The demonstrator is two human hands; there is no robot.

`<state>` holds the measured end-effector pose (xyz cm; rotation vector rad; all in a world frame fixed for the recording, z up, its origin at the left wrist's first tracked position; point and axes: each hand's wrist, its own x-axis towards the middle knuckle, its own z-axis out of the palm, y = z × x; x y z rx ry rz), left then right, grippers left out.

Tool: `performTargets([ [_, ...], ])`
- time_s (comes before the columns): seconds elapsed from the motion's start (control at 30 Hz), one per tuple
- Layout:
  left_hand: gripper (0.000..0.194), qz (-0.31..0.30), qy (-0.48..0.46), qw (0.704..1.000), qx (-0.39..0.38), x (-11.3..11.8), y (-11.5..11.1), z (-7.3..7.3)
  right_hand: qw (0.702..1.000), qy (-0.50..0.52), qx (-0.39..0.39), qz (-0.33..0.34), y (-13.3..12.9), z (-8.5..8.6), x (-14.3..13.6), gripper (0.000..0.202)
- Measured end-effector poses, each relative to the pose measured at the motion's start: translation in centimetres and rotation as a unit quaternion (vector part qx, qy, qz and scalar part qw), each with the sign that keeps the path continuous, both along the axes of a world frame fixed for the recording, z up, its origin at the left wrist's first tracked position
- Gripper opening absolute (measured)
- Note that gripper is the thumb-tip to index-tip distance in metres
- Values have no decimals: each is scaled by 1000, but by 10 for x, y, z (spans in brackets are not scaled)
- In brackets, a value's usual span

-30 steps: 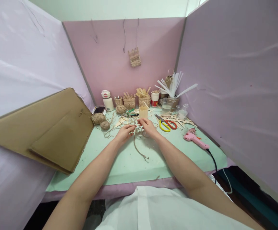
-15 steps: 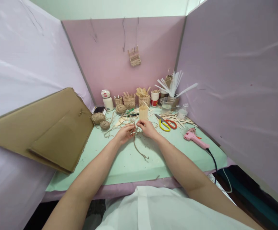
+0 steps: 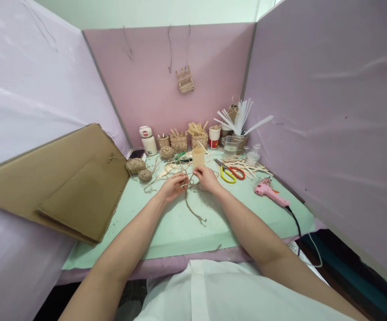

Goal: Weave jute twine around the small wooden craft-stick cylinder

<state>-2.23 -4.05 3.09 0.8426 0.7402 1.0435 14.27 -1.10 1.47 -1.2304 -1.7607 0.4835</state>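
Brown jute twine [image 3: 192, 211] runs between my two hands over the middle of the table, and a braided-looking tail of it hangs down onto the green cover. My left hand [image 3: 174, 186] is closed, fingertips pinching the twine. Just to its right, my right hand [image 3: 205, 178] pinches a strand of the same twine between thumb and fingers. Directly behind the right hand stands a small pale wooden-stick holder [image 3: 198, 157]. Loose twine lies tangled behind the left hand. The exact knotting between the fingertips is too small to make out.
Twine balls [image 3: 135, 166] lie at left beside a leaning cardboard sheet [image 3: 79, 187]. Scissors [image 3: 226, 171], loose wooden strips [image 3: 246, 166] and a pink glue gun [image 3: 271, 194] with a cord are at right. Stick-filled baskets [image 3: 179, 143] and a white jar [image 3: 148, 141] line the back.
My right hand has drawn slightly away from the left, so the gap between them is a little wider. Both still hold the twine. The view has shifted slightly.
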Motion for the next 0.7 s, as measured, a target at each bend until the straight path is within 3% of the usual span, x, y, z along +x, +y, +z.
performTargets([
  [0.1,11,-4,-13,1000,5,0,-1,3,991,107,-64,57,-1,2,-1,12],
  [0.23,8,14,-88,996,22,-8,2,12,927,281,-175,178,-1,5,-2,23],
  [0.3,9,40,-150,988,21,-17,6,18,916,315,-183,167,2,7,1,28],
  [0.37,14,78,-213,974,24,-26,9,24,935,314,-147,75,7,10,9,30],
  [0.43,17,119,-262,957,31,-34,13,27,951,290,-75,-76,12,12,21,32],
  [0.53,15,161,-277,947,36,-37,17,27,937,245,-11,-249,16,15,35,35],
  [0.63,7,172,-199,963,49,-25,16,19,930,146,7,-337,11,18,36,36],
  [0.7,4,169,-113,976,76,-13,14,12,940,72,37,-333,4,19,28,36],
])
